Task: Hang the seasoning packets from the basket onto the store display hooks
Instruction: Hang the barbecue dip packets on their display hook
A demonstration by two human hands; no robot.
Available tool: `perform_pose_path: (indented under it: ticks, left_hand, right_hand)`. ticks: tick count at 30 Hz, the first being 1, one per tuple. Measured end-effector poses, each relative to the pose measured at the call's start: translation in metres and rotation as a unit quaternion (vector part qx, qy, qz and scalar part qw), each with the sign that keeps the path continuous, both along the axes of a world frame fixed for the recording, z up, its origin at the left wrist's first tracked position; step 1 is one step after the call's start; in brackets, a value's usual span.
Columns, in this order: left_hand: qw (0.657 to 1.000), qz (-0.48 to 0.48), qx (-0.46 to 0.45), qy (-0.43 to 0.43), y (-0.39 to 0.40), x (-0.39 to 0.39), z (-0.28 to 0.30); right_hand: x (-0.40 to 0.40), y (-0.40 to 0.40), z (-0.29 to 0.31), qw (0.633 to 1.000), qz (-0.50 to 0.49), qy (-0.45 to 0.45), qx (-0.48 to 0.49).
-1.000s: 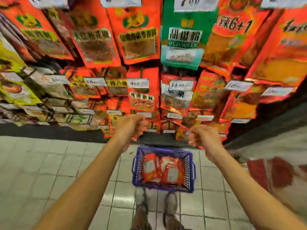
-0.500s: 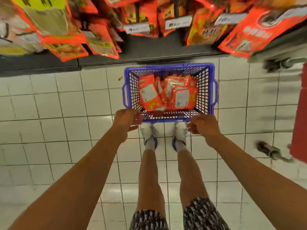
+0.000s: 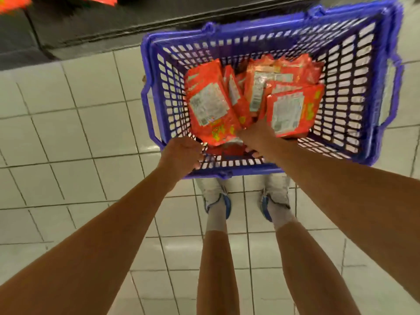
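Observation:
A blue plastic basket (image 3: 384,92) stands on the tiled floor just ahead of my feet. Several orange-red seasoning packets (image 3: 210,103) lie piled inside it, white labels up. My left hand (image 3: 180,154) is at the basket's near left corner, its fingers curled over the near rim. My right hand (image 3: 256,136) reaches down into the basket between two packets. Its fingertips are buried under the packets, so its hold is hidden. The display hooks are out of view.
The dark base of the display shelf (image 3: 91,26) runs along the top, with the tips of hanging orange packets (image 3: 11,3) at the upper left. My legs and white-and-blue shoes (image 3: 216,196) stand directly behind the basket on white floor tiles (image 3: 68,133).
The view tipped down from the display to the floor and closed in on the basket. My right hand went from the near rim into the packets; my left hand moved onto the rim.

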State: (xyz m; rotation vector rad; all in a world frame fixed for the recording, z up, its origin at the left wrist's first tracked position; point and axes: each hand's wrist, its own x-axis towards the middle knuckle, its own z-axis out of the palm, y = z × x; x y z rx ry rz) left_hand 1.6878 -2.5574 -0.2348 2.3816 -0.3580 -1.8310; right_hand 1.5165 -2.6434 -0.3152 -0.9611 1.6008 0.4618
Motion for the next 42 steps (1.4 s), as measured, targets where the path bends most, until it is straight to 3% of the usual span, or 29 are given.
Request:
perform_pose_path:
  ticks: [4, 7, 10, 14, 17, 19, 21, 25, 28, 31, 37, 42]
  left_hand:
    - [0.983, -0.158, -0.046, -0.081, 0.021, 0.007, -0.026]
    - [0.971, -0.190, -0.114, -0.088, 0.032, 0.013, -0.030]
    - [0.943, -0.261, -0.161, -0.127, 0.036, 0.015, -0.024]
    - [0.917, -0.207, -0.280, -0.193, 0.027, 0.008, -0.015]
    - [0.933, -0.115, -0.260, -0.220, 0.016, 0.005, -0.010]
    - [0.944, -0.082, -0.230, -0.223, 0.012, 0.008, -0.013]
    - [0.949, -0.064, -0.212, -0.225, 0.013, 0.014, -0.019]
    - [0.956, -0.038, -0.199, -0.213, 0.020, 0.021, -0.027]
    - [0.961, -0.015, -0.189, -0.200, 0.022, 0.023, -0.029]
    - [0.966, -0.001, -0.177, -0.187, 0.022, 0.025, -0.029]
    - [0.969, 0.022, -0.156, -0.188, 0.019, 0.030, -0.014]
    - [0.973, 0.044, -0.133, -0.181, 0.015, 0.028, 0.002]
  right_hand:
    - [0.020, 0.006, -0.016, 0.996, -0.072, -0.041, 0.037]
    - [0.014, 0.003, 0.007, 0.976, -0.169, -0.094, 0.096]
    - [-0.002, -0.001, 0.035, 0.948, -0.171, -0.194, 0.182]
    - [-0.019, -0.016, 0.054, 0.954, -0.118, -0.205, 0.186]
    - [-0.015, -0.024, 0.042, 0.976, -0.142, -0.142, 0.085]
    - [-0.010, -0.026, 0.025, 0.993, -0.077, -0.073, -0.046]
    - [-0.002, -0.024, 0.006, 0.989, 0.043, -0.060, -0.126]
    - [0.022, -0.015, -0.016, 0.977, 0.171, -0.112, -0.068]
    - [0.034, -0.008, -0.023, 0.986, 0.132, -0.099, -0.021]
    - [0.031, -0.005, -0.017, 0.981, 0.136, -0.124, -0.058]
    - [0.002, -0.021, 0.018, 0.904, 0.339, -0.152, -0.211]
    - [-0.001, -0.042, 0.044, 0.875, 0.382, -0.148, -0.257]
